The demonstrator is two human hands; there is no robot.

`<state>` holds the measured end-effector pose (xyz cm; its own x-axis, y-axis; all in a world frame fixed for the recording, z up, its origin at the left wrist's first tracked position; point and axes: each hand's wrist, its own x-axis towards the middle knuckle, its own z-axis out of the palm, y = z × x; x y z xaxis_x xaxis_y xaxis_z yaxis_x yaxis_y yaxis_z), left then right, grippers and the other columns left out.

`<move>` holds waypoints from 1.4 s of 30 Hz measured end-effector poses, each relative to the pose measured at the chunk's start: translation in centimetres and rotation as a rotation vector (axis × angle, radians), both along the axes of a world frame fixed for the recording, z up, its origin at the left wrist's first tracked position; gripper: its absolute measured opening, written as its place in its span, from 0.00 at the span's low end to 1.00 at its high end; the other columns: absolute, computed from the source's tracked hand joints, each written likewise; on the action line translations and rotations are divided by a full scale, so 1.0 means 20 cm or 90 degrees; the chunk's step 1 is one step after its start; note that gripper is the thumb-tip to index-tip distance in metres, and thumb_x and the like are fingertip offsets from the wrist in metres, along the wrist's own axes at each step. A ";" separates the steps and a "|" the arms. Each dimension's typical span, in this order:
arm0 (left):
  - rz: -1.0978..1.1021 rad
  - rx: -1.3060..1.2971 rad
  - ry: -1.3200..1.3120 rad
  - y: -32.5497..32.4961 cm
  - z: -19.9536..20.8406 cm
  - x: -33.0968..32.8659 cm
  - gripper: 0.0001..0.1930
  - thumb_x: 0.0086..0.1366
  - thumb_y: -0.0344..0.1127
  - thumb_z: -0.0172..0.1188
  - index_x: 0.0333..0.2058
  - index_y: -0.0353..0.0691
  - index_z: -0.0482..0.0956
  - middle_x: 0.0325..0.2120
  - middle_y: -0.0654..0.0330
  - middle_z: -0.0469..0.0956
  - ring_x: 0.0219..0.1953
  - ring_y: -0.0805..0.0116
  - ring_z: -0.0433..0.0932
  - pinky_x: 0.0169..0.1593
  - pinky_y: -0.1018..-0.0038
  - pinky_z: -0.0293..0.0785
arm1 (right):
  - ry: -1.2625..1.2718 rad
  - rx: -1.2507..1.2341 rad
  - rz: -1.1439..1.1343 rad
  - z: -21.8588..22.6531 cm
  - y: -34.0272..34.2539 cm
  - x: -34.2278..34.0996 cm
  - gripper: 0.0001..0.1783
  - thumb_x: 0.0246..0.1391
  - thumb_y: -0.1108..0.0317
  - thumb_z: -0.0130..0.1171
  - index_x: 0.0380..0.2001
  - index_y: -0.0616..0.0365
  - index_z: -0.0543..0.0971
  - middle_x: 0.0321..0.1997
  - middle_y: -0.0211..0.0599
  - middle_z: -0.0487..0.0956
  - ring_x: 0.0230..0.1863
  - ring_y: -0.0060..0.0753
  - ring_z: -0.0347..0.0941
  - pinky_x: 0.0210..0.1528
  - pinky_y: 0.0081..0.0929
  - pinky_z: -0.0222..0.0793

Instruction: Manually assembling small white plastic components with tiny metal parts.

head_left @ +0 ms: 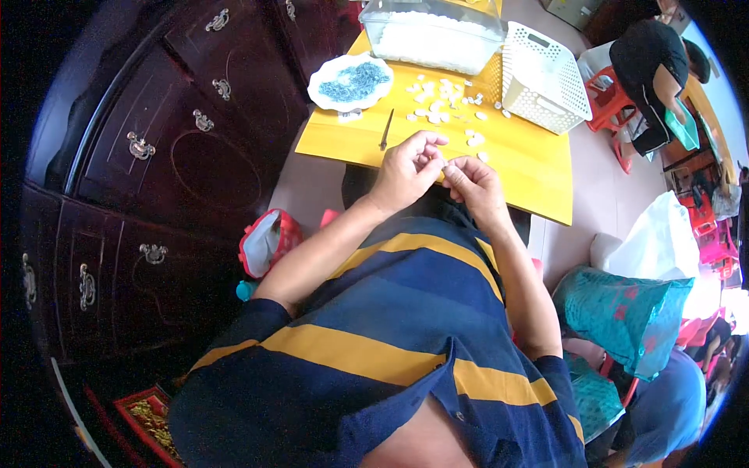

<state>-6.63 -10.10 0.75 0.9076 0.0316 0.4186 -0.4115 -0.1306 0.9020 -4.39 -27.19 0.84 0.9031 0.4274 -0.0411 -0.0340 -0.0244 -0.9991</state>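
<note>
From my far seat I see one tiny pale piece (444, 164), too small for telling its long axis, between the fingertips, equally near both hands. The bare left hand (406, 170) and bare right hand (478, 186) seem to pinch it, wrists turned inward, small white round pieces (434, 118) lying beyond the fingers

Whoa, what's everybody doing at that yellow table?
One person has both hands together at the near edge of the yellow table. The left hand and right hand meet at the fingertips; whatever is between them is too small to make out. Small whitish pieces lie scattered beyond the hands, with a thin dark tool to their left. Farther back are a white plate of bluish bits and a white basket.
</note>
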 end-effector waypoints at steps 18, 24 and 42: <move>-0.104 -0.084 0.188 0.04 -0.07 0.02 0.06 0.66 0.31 0.57 0.35 0.35 0.79 0.26 0.66 0.78 0.22 0.83 0.72 0.27 0.85 0.70 | 0.005 0.046 -0.064 -0.08 -0.01 -0.03 0.08 0.62 0.63 0.57 0.35 0.57 0.77 0.25 0.23 0.76 0.23 0.13 0.65 0.26 0.13 0.62; -0.088 -0.072 0.163 0.04 -0.06 0.02 0.06 0.66 0.30 0.57 0.35 0.34 0.78 0.26 0.66 0.78 0.24 0.82 0.73 0.29 0.84 0.72 | 0.001 0.081 -0.087 -0.12 -0.02 -0.01 0.07 0.62 0.65 0.57 0.36 0.57 0.77 0.25 0.22 0.75 0.23 0.13 0.65 0.27 0.12 0.62; -0.058 0.096 0.142 0.01 -0.07 0.00 0.04 0.63 0.28 0.59 0.32 0.34 0.79 0.24 0.66 0.78 0.23 0.82 0.74 0.28 0.83 0.72 | -0.105 0.095 -0.074 -0.13 -0.03 -0.01 0.07 0.57 0.75 0.59 0.40 0.61 0.76 0.32 0.22 0.77 0.33 0.10 0.70 0.37 0.12 0.67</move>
